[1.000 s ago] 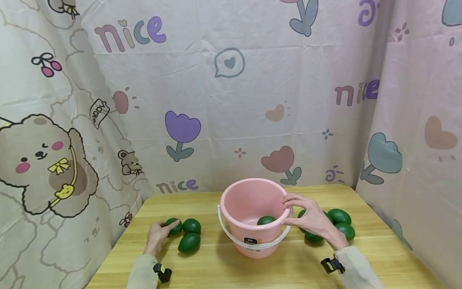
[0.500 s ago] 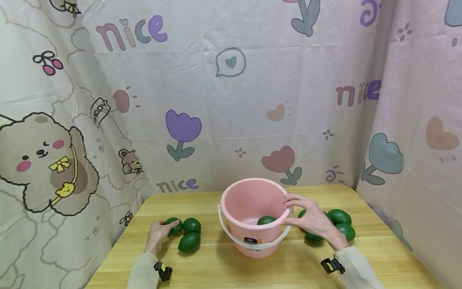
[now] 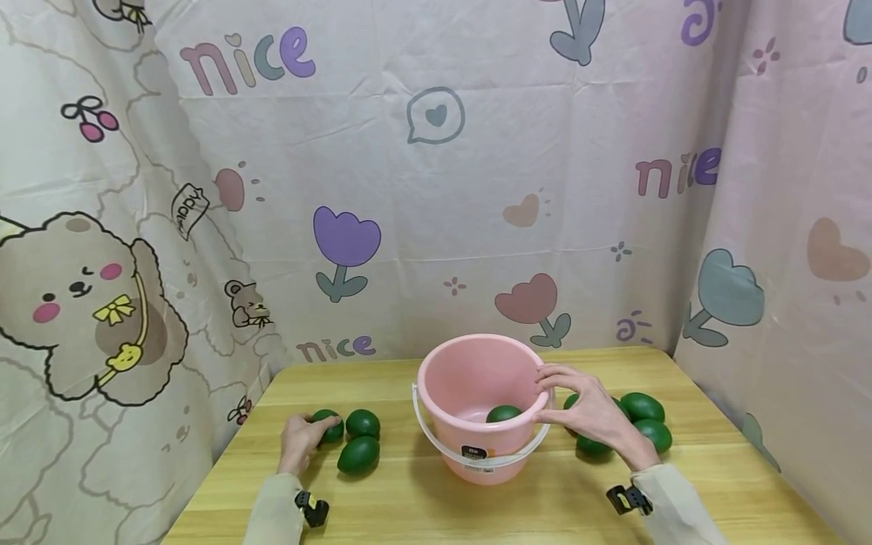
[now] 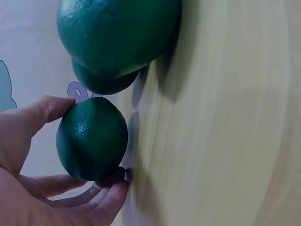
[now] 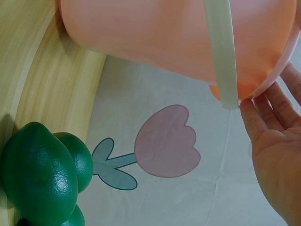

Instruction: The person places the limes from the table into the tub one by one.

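On the left side of the table, my left hand (image 3: 301, 440) pinches a green lime (image 4: 92, 139) between thumb and fingers, low at the wood. Close by lie two more limes, one behind (image 3: 363, 424) and one in front (image 3: 359, 456). In the middle stands a pink bucket (image 3: 482, 446), upright, its white handle (image 5: 222, 52) hanging down at the front. Inside the bucket lies one lime (image 3: 503, 414). My right hand (image 3: 594, 412) grips the bucket's rim on the right, fingers over the edge and thumb lower at the near side.
Several limes (image 3: 642, 407) lie in a cluster right of the bucket, partly hidden behind my right hand and forearm. The wooden table (image 3: 409, 515) ends at a printed curtain (image 3: 436, 197) at the back and sides.
Hardly anything differs. The head view has shifted slightly, and my left forearm sits a touch further right; both hands keep their hold on the lime and the rim.
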Motion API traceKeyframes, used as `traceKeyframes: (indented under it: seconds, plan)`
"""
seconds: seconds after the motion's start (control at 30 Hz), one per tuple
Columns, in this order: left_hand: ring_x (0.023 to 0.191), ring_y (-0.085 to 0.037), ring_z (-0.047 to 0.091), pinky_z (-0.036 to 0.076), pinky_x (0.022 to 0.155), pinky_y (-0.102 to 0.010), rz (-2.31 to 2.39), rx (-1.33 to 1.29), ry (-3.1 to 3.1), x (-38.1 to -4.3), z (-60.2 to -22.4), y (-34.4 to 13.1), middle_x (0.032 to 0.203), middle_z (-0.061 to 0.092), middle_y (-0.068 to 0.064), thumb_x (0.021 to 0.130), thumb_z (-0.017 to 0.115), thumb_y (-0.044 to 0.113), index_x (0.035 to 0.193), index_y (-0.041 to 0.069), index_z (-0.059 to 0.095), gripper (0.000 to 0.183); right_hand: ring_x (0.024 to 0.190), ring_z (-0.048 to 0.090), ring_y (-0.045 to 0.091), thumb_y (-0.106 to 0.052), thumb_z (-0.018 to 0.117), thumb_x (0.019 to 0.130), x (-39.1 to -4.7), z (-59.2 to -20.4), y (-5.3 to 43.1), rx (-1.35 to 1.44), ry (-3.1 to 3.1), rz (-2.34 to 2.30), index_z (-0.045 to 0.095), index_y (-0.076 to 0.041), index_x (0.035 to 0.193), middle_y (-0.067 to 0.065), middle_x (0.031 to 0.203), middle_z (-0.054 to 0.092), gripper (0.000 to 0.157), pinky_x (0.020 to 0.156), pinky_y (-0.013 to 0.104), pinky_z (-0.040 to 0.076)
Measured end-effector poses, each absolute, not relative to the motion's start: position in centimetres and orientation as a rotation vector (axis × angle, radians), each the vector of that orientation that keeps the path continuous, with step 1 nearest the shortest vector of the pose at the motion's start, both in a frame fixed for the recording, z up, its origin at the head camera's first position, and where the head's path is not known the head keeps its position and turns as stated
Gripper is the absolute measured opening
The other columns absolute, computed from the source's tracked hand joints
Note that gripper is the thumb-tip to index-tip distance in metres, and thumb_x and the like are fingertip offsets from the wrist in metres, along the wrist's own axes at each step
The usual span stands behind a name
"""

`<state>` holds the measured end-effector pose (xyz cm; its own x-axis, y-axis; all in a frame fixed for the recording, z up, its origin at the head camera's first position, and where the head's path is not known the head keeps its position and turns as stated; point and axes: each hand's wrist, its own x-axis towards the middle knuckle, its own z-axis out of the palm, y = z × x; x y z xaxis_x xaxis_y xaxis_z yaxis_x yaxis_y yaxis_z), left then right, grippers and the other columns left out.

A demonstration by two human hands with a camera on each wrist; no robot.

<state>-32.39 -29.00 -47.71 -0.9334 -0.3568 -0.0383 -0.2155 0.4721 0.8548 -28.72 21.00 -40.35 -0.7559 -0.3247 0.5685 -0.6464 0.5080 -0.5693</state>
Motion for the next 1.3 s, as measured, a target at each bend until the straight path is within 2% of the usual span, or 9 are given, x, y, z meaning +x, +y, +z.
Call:
traceKeyframes:
  seconds: [0.13, 0.33, 0.6, 0.77, 0.87, 0.97, 1.17, 1.3]
  plan:
    - [0.115, -0.045, 0.051, 0.052, 0.093, -0.053, -1.477, 0.522, -2.538, -32.3, -47.5, -29.0, 0.131, 0.046, -0.037, 0.088, 0.069, 0.033, 0.139, -0.015, 0.038, 0.077, 0.122, 0.057, 0.034, -0.035, 0.090, 0.068, -28.7, -40.3, 21.0, 0.802, -2.364, 1.131, 0.072, -0.028, 0.098, 0.009, 0.120, 0.068, 0.035, 0.101, 0.065, 0.045]
    - [0.112, -0.044, 0.051, 0.055, 0.083, -0.045, -1.483, 0.510, -2.478, -32.1, -47.2, -28.9, 0.131, 0.045, -0.035, 0.088, 0.069, 0.029, 0.141, -0.014, 0.035, 0.076, 0.123, 0.057, 0.035, -0.036, 0.089, 0.068, -28.7, -40.3, 21.0, 0.798, -2.371, 1.137, 0.072, -0.028, 0.098, 0.009, 0.120, 0.068, 0.035, 0.102, 0.066, 0.044]
    - [0.113, -0.043, 0.047, 0.050, 0.090, -0.052, -1.434, 0.498, -2.393, -32.4, -46.4, -28.0, 0.129, 0.045, -0.031, 0.086, 0.066, 0.027, 0.142, -0.008, 0.033, 0.074, 0.123, 0.056, 0.035, -0.036, 0.090, 0.068, -28.6, -40.3, 21.0, 0.791, -2.369, 1.149, 0.073, -0.028, 0.097, 0.009, 0.121, 0.068, 0.034, 0.102, 0.067, 0.043]
    - [0.111, -0.042, 0.050, 0.054, 0.082, -0.045, -1.477, 0.515, -2.357, -32.2, -45.7, -27.4, 0.130, 0.045, -0.030, 0.088, 0.064, 0.034, 0.144, -0.004, 0.031, 0.075, 0.123, 0.057, 0.034, -0.037, 0.089, 0.069, -28.8, -40.4, 20.9, 0.792, -2.375, 1.137, 0.074, -0.025, 0.097, 0.008, 0.121, 0.068, 0.034, 0.102, 0.066, 0.044]
    - [0.106, -0.039, 0.052, 0.056, 0.072, -0.037, -1.505, 0.526, -2.327, -31.9, -45.4, -27.0, 0.128, 0.046, -0.028, 0.089, 0.063, 0.036, 0.144, -0.001, 0.033, 0.072, 0.123, 0.057, 0.034, -0.037, 0.089, 0.069, -28.9, -40.4, 20.9, 0.804, -2.375, 1.134, 0.074, -0.023, 0.098, 0.007, 0.121, 0.068, 0.035, 0.102, 0.065, 0.044]
    - [0.097, -0.035, 0.058, 0.059, 0.066, -0.035, -1.545, 0.508, -2.271, -31.7, -45.1, -26.6, 0.124, 0.048, -0.028, 0.090, 0.062, 0.033, 0.143, -0.001, 0.036, 0.068, 0.122, 0.057, 0.033, -0.037, 0.089, 0.069, -28.9, -40.4, 20.9, 0.809, -2.373, 1.140, 0.074, -0.024, 0.098, 0.007, 0.121, 0.068, 0.035, 0.102, 0.065, 0.045]
    - [0.077, -0.021, 0.064, 0.062, 0.068, -0.033, -1.641, 0.437, -2.192, -31.8, -44.8, -25.9, 0.120, 0.050, -0.024, 0.090, 0.063, 0.022, 0.137, 0.002, 0.045, 0.054, 0.122, 0.057, 0.033, -0.037, 0.089, 0.069, -28.7, -40.2, 20.9, 0.799, -2.374, 1.141, 0.073, -0.029, 0.097, 0.007, 0.120, 0.068, 0.034, 0.101, 0.065, 0.045]
    - [0.073, -0.015, 0.063, 0.060, 0.065, -0.026, -1.657, 0.389, -2.201, -31.8, -44.5, -25.2, 0.120, 0.050, -0.024, 0.088, 0.064, 0.018, 0.136, 0.001, 0.040, 0.056, 0.122, 0.057, 0.034, -0.037, 0.089, 0.068, -28.7, -40.3, 20.9, 0.799, -2.371, 1.141, 0.073, -0.028, 0.097, 0.007, 0.120, 0.068, 0.034, 0.102, 0.065, 0.045]
